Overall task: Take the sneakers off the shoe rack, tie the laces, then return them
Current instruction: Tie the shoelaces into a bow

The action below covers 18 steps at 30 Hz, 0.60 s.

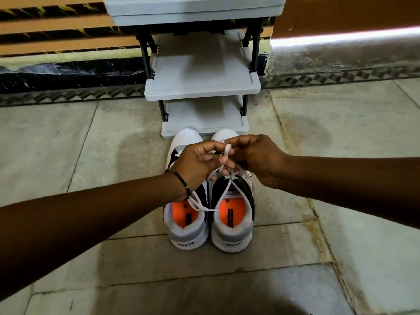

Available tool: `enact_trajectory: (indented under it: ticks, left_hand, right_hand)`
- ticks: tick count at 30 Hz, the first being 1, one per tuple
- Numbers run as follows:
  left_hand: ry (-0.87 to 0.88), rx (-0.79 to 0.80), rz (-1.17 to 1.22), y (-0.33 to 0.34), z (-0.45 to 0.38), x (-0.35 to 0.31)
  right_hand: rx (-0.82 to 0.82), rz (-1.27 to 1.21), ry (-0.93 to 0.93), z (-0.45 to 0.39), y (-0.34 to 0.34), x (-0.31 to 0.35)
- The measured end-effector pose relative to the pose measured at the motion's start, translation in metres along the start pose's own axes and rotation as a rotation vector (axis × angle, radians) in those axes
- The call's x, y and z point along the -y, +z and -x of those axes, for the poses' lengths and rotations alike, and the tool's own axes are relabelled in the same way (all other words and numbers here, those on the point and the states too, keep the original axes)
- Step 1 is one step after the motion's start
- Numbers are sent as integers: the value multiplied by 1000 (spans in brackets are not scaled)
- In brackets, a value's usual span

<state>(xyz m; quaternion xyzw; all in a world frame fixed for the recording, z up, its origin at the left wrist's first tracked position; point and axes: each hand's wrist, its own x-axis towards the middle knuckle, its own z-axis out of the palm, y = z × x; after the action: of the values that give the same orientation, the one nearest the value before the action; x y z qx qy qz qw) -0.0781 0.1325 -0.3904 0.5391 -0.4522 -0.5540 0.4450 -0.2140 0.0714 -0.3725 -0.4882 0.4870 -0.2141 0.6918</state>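
Both hands meet above the right sneaker, each pinched shut on its white lace: the left hand, a beaded bracelet at its wrist, holds one strand, while the right hand holds a raised loop between fingertips. The pair stands side by side on the stone floor, toes toward the grey shoe rack and just in front of its lowest shelf; every visible shelf is bare. On the left sneaker, a lace lies draped across the orange insole, partly hidden under the left forearm; whether it is knotted cannot be told.

Step in hand, as judged: tying, the middle stage, with the bow on the right sneaker being formed. The next move calls for wrapping the free strand around the held loop, drawing a second loop through, and pulling both snug without losing tension. Returning the pair to the rack remains undone.
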Motion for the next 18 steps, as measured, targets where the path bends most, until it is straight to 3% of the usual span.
enact_trajectory:
  ticks: [4, 9, 13, 18]
  left_hand:
    - [-135, -12, 104, -2, -5, -2]
    - [-184, 126, -2, -3, -6, -5]
    - [-166, 31, -5, 1, -6, 2]
    - [-139, 33, 38, 2, -4, -1]
  right_hand:
    - [37, 112, -84, -3, -9, -1]
    - [250, 657, -345, -2, -21, 12]
    - [461, 961, -329, 0, -24, 30]
    - [295, 923, -403, -2, -23, 27]
